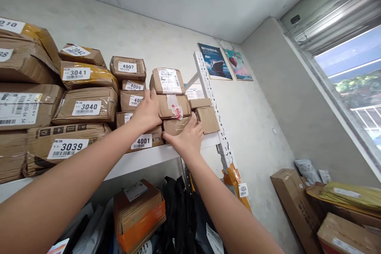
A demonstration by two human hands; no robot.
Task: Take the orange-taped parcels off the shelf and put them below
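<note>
At the right end of the shelf (pixel 149 161), three boxes form a stack: the labelled box (pixel 169 83) on top, the taped box (pixel 166 107) under it, the low box (pixel 175 127) at the bottom. The left hand (pixel 148 110), partly open, lies against the taped box's left side; the right hand (pixel 190 139) spreads wide across the low box's front. Neither closes around a box, and how firmly they press I cannot tell. Uneven pushing could skew the low box and tip the labelled box, which no hand appears to steady, or jam the plain box (pixel 209 120) against the post (pixel 212 99).
</note>
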